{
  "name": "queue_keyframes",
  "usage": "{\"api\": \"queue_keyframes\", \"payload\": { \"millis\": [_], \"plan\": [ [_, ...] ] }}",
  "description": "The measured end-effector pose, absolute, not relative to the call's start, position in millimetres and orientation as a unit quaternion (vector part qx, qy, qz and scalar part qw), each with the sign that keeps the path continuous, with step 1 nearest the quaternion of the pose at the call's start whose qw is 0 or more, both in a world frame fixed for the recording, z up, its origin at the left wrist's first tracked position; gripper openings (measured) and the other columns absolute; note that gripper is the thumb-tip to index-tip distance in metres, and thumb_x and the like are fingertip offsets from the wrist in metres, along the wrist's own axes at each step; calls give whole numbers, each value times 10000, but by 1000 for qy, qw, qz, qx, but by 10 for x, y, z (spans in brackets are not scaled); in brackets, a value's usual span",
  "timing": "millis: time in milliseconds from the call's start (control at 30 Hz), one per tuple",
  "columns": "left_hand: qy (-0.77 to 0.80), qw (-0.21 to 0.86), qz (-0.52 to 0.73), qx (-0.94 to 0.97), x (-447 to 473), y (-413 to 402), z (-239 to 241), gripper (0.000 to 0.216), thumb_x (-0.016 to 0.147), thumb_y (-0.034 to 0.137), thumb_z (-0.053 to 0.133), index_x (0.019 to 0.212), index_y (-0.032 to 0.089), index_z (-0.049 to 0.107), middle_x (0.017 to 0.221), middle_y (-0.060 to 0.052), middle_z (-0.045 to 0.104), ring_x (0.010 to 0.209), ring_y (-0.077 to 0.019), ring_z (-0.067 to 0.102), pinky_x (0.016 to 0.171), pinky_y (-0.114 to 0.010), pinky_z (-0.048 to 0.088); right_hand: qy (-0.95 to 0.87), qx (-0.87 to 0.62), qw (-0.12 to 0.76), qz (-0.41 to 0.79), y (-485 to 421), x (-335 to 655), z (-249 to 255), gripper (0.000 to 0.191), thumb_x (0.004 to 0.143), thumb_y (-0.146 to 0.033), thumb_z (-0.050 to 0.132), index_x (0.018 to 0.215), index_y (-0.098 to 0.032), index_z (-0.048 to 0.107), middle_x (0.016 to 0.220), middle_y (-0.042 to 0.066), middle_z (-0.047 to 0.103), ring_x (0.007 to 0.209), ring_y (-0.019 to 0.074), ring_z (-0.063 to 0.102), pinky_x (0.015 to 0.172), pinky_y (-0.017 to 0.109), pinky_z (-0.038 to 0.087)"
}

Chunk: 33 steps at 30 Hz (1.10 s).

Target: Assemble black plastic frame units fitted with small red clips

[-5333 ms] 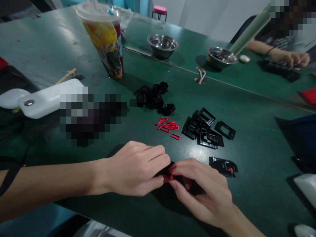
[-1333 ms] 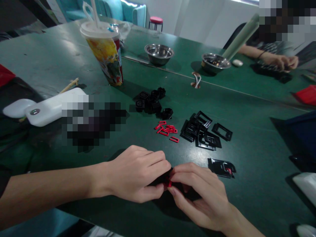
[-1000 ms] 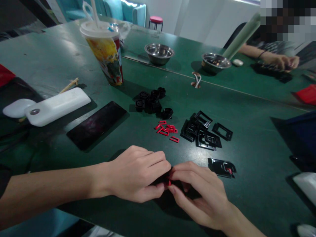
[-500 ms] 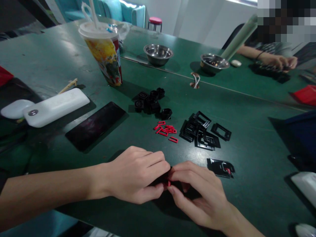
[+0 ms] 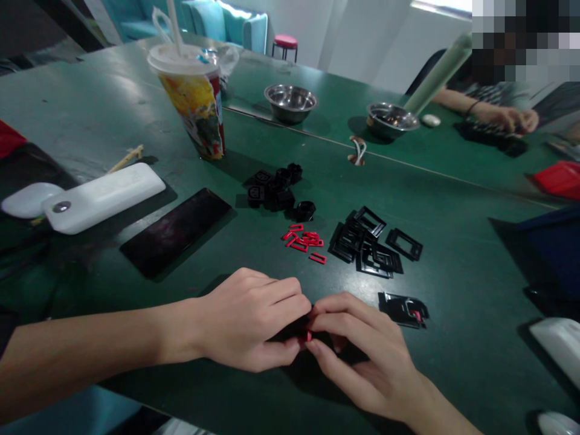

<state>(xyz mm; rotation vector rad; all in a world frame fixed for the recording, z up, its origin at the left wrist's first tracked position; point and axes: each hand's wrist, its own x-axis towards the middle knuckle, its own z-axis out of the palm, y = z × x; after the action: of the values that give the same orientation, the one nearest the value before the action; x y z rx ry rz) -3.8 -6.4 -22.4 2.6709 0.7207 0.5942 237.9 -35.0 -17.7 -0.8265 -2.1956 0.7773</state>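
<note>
Close to the table's front edge, my left hand (image 5: 254, 323) is closed around a black plastic part (image 5: 290, 331), mostly hidden under its fingers. My right hand (image 5: 365, 350) meets it from the right, with thumb and fingers pinching a small red plastic piece (image 5: 309, 336) against the black part. How the two pieces fit together is covered by the fingers. Beyond the hands lie several small red rectangular frames (image 5: 298, 246) and a heap of flat black frames (image 5: 375, 266). A black plate with a red bit (image 5: 401, 308) rests right of my right hand.
Black plastic housings (image 5: 284, 198) lie farther back. A phone (image 5: 176, 232), a long white device (image 5: 106, 196) and a tall drink cup (image 5: 193, 109) stand left. Metal bowls (image 5: 290, 104) sit behind. Across the table are another person's hands (image 5: 507, 118). A blue bin (image 5: 550, 254) is right.
</note>
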Motion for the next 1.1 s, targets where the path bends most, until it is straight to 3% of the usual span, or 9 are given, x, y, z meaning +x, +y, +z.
{"api": "queue_keyframes", "payload": {
  "millis": [267,1100],
  "plan": [
    [251,153,213,932,-36,-67,-222,103,990,290,568,980,206,626,899,9,632,698,-171,607,608,-331,442,-844,-321,329,277,-376,2374,-185,160,958,-104,679,1102,-172,674,1055,66,710,700,109,604,576,250,513],
    [278,231,178,915,-55,-56,-204,99,987,303,591,1038,218,601,982,-6,664,781,-182,657,633,-313,459,-849,-328,320,263,-371,2379,-169,168,963,-100,650,1103,-188,683,1084,90,709,833,156,696,583,242,547]
  ]
}}
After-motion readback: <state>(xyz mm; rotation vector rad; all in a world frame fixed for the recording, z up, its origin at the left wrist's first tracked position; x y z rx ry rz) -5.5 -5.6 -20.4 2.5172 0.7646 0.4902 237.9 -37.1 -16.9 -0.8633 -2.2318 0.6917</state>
